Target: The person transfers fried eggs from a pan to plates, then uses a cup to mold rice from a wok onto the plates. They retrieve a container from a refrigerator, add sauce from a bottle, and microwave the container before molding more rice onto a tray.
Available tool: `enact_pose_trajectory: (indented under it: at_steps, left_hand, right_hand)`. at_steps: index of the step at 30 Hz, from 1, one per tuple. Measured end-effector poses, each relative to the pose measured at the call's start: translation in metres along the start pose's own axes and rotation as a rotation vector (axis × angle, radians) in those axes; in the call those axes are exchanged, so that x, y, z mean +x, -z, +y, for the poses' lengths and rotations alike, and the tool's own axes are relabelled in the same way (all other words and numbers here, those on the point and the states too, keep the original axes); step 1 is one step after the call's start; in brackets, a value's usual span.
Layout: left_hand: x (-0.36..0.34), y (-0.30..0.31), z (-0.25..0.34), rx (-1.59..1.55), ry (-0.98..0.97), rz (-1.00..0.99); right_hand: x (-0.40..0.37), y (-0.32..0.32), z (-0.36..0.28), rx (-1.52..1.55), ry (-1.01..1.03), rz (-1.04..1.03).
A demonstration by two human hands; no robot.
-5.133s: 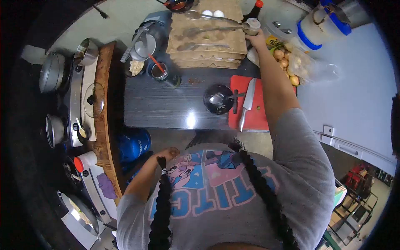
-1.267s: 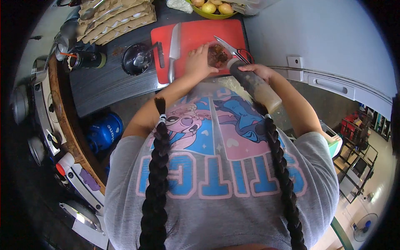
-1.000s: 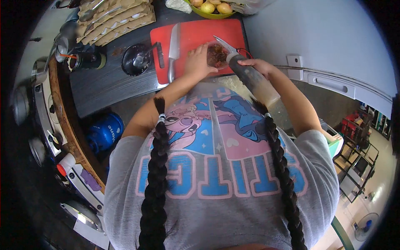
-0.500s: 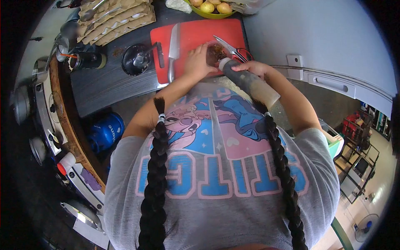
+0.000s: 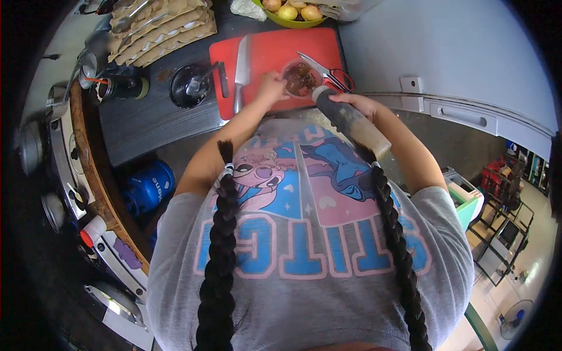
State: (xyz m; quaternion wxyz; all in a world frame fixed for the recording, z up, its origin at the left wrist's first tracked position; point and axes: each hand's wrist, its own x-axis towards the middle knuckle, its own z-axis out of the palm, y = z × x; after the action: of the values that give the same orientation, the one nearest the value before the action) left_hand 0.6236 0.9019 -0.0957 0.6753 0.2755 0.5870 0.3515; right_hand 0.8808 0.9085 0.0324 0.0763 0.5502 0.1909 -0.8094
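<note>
My right hand (image 5: 358, 105) is wrapped round a squeeze bottle (image 5: 354, 121) with dark contents, tilted so its cap end points at a clear round container. That container (image 5: 301, 78) holds a dark brown mixture and rests on the red cutting board (image 5: 275, 47). At the container's left edge is my left hand (image 5: 273, 88), its fingers drawn together; whether they grip the rim is too small to tell. Scissors (image 5: 328, 73) with red and black handles lie at the container's right. A large knife (image 5: 242, 70) lies on the board to the left of my left hand.
Left of the board stands a black bowl (image 5: 190, 86) with a utensil in it. A dark jar (image 5: 126, 86) is farther left. Stacked egg trays (image 5: 167, 32) and a green bowl of onions (image 5: 293, 22) are at the back. A blue gas cylinder (image 5: 149, 187) sits below the counter.
My left hand has drawn back to the left and its fingers have closed together, so more of the container shows. The bottle in my right hand has shifted slightly down.
</note>
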Motion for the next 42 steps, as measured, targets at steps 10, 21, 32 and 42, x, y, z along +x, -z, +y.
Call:
enact_pose_trajectory:
  at_steps: [10, 21, 32, 42]
  left_hand:
    - [-0.032, -0.017, 0.007, 0.058, -0.147, -0.067]
    - [-0.043, -0.019, 0.009, -0.109, -0.088, 0.003]
    - [-0.059, 0.003, 0.007, -0.362, 0.090, -0.110]
    - [-0.060, 0.035, 0.018, -0.321, 0.157, -0.212]
  right_hand:
    - [0.004, 0.011, 0.005, 0.214, 0.141, 0.021]
    - [-0.010, 0.011, -0.005, -0.027, -0.006, 0.007]
    - [-0.009, -0.015, -0.007, 0.152, 0.079, -0.188]
    - [0.001, -0.051, 0.009, 0.304, 0.218, -0.171]
